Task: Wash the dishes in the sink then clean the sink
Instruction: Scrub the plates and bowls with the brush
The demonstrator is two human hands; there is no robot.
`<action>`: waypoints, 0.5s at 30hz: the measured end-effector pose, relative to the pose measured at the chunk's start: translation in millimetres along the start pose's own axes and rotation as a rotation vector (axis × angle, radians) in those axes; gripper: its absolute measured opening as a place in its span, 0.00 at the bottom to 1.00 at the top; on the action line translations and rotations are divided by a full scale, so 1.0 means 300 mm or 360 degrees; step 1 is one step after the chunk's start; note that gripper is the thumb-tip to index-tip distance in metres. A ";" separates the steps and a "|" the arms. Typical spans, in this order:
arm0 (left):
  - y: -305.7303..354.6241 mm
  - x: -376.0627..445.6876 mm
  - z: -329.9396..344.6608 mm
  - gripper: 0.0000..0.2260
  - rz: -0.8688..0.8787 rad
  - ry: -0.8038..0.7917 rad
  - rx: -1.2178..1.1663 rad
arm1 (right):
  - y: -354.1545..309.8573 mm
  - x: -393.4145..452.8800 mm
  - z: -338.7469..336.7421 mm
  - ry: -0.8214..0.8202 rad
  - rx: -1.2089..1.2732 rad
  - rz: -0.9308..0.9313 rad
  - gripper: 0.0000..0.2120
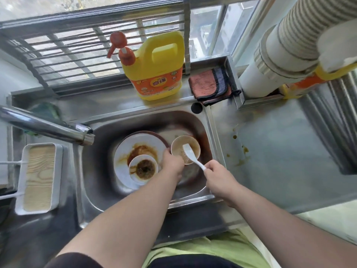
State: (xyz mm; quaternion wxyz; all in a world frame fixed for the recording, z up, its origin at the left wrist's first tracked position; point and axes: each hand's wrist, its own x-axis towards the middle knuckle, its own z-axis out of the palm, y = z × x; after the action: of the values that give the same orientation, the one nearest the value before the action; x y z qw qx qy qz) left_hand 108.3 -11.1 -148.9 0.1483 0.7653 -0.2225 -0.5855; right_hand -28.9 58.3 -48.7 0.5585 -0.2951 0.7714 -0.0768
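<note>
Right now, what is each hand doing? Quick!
Left hand: grips the rim of the bowl.
Right hand: holds the white spoon.

Stainless steel sink holds sauce-stained white plate, small white dish, tan bowl. Left hand grips bowl rim; right hand holds white plastic spoon, its head inside the bowl. Yellow detergent jug on ledge behind.

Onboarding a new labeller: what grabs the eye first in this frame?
The yellow detergent jug with its orange pump, on the ledge behind the sink, stands out most. In the basin, the right hand holds a white spoon in a sauce-smeared bowl steadied by the left hand, beside a stained plate.
</note>
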 end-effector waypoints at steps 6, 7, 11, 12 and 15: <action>0.051 -0.004 -0.080 0.26 0.0064 -0.0349 -0.0037 | -0.026 0.033 0.027 -0.0067 0.0076 0.0046 0.09; 0.064 -0.007 -0.119 0.26 0.0108 -0.0356 -0.0036 | -0.036 0.032 0.031 -0.0075 0.0092 0.0030 0.08; 0.064 0.002 -0.341 0.22 0.0481 0.0215 0.0584 | -0.083 0.024 0.065 -0.0137 0.0153 -0.0071 0.07; 0.044 0.017 -0.406 0.20 0.0550 0.0347 0.0842 | -0.096 0.021 0.079 -0.0165 0.0136 -0.0104 0.07; -0.014 0.056 -0.555 0.18 0.0367 0.0347 0.1317 | -0.129 0.010 0.138 -0.0240 0.0067 -0.0179 0.07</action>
State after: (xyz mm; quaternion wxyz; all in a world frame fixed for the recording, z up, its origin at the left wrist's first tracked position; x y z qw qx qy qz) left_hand 272.7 -21.7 -119.8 -0.0835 0.7877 -0.5051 -0.3426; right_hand 22.3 33.9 -48.7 0.6158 -0.3310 0.7077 -0.1019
